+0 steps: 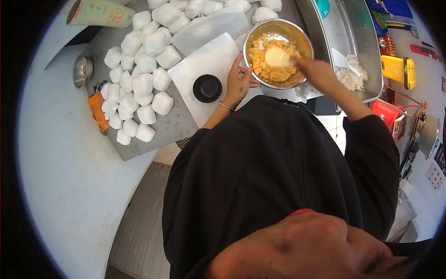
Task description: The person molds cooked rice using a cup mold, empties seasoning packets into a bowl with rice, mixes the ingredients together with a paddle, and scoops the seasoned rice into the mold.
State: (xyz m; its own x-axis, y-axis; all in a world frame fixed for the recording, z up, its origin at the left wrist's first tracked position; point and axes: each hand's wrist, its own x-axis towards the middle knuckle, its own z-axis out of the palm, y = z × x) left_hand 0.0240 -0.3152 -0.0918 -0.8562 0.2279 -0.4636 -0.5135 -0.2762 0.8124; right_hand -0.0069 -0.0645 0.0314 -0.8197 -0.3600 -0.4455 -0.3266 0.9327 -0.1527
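Observation:
A steel mixing bowl holds crumbly orange-yellow food. My left hand grips the bowl's near left side, fingers against its outer wall. Over the food, my right hand is closed around the handle of a pale, round-headed spoon; motion blurs the spoon, and its handle is mostly hidden. Beside my left wrist, a small black dish rests on white paper sheets.
Many white paper-wrapped bundles crowd the metal table on the left. A deep steel tray at right contains white rice and a white paddle. A small metal bowl and tall cup stand at far left.

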